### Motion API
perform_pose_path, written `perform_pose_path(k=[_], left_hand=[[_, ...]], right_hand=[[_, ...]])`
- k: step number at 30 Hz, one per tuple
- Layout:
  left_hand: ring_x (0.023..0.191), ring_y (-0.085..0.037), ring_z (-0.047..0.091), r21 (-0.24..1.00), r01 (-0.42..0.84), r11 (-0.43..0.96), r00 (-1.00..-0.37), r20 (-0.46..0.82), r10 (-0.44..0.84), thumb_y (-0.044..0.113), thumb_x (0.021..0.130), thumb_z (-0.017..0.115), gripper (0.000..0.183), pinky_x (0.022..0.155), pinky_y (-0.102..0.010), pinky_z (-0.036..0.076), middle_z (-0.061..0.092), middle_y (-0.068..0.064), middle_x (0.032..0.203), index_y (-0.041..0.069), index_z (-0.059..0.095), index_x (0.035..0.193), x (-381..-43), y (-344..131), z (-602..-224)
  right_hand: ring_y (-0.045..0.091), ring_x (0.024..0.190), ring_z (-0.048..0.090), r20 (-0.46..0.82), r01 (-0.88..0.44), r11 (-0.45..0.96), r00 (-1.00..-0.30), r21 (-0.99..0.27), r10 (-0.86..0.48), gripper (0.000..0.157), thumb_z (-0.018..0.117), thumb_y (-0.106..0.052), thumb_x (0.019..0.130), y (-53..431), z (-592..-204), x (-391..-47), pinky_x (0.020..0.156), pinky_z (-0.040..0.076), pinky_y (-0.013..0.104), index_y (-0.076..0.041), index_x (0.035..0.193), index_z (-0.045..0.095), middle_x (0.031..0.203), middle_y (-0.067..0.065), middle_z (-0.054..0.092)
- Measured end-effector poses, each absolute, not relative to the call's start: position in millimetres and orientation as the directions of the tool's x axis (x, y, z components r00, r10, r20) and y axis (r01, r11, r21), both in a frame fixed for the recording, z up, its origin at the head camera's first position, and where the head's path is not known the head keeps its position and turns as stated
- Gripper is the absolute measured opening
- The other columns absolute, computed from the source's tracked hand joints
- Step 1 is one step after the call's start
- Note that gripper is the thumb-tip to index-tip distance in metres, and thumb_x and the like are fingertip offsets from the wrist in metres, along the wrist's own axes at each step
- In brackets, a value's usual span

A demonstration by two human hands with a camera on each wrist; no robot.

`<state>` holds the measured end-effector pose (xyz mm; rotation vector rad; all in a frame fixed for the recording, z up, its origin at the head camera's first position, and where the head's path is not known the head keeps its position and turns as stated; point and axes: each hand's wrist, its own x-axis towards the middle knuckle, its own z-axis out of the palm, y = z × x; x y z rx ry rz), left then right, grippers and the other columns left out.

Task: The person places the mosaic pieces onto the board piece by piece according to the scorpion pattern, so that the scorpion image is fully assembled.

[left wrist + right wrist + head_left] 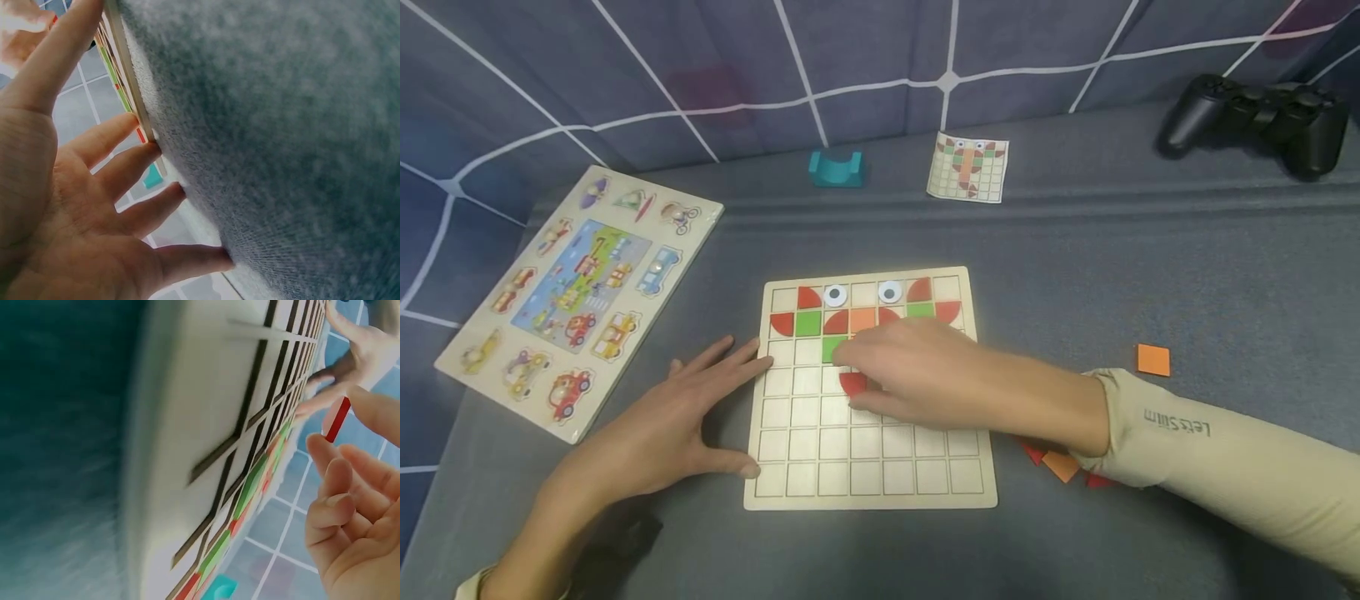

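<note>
A wooden grid board (865, 479) lies flat on the grey surface. Its upper rows hold red quarter-circle tiles, green squares, an orange square (862, 320) and two round eye tiles (890, 292). Thumb and index finger of my right hand (917, 371) pinch a red quarter-circle tile (338, 419) over the board's middle, and the hand covers several cells. Spread fingers of my left hand (688, 417) touch the board's left edge, the thumb lower down by the bottom left corner. In the left wrist view, fingertips (150, 149) meet the board's side.
Loose orange and red tiles (1060, 465) lie partly under the right forearm, with one orange square (1153, 360) beyond it. A small pattern card (967, 169), teal holder (836, 179) and black game controller (1255, 121) stand behind. A vehicle puzzle (651, 308) lies left.
</note>
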<state>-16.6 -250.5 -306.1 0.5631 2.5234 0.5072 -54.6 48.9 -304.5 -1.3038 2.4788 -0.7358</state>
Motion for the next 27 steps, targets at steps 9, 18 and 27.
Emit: perform_pose_path(k=[9, 18, 27], left_hand=[[0.148, -0.036, 0.012, 0.441, 0.286, 0.850, -0.794, -0.388, 0.469, 0.073, 0.061, 0.075, 0.109, 0.102, -0.079, 0.013, 0.026, -0.006, 0.161, 0.024, 0.040, 0.152, -16.4, -249.7, -306.1], [0.149, -0.035, 0.011, 0.445, 0.284, 0.850, -0.794, -0.387, 0.468, 0.072, 0.062, 0.076, 0.108, 0.102, -0.078, 0.013, 0.026, -0.006, 0.161, 0.024, 0.040, 0.152, -15.7, -251.2, -305.2], [0.149, -0.036, 0.011, 0.441, 0.286, 0.850, -0.792, -0.391, 0.469, 0.072, 0.062, 0.076, 0.108, 0.101, -0.079, 0.013, 0.024, -0.006, 0.162, 0.024, 0.040, 0.152, -16.5, -251.1, -306.4]], right_hand=[[0.012, 0.071, 0.053, -0.005, -0.741, 0.503, -0.560, -0.445, -0.828, 0.013, 0.069, -0.019, 0.090, 23.0, -304.5, -61.8, 0.062, 0.046, 0.026, -0.013, 0.100, 0.063, 0.076, -0.007, 0.056], [0.012, 0.075, 0.058, -0.043, -0.781, 0.507, -0.530, -0.365, -0.847, 0.013, 0.071, -0.017, 0.089, 13.7, -308.5, -60.7, 0.054, 0.047, 0.027, -0.013, 0.098, 0.063, 0.080, -0.006, 0.059], [0.012, 0.076, 0.056, -0.031, -0.786, 0.499, -0.526, -0.365, -0.850, 0.014, 0.075, -0.019, 0.087, 16.4, -310.5, -63.5, 0.061, 0.049, 0.025, -0.013, 0.095, 0.065, 0.082, -0.005, 0.059]])
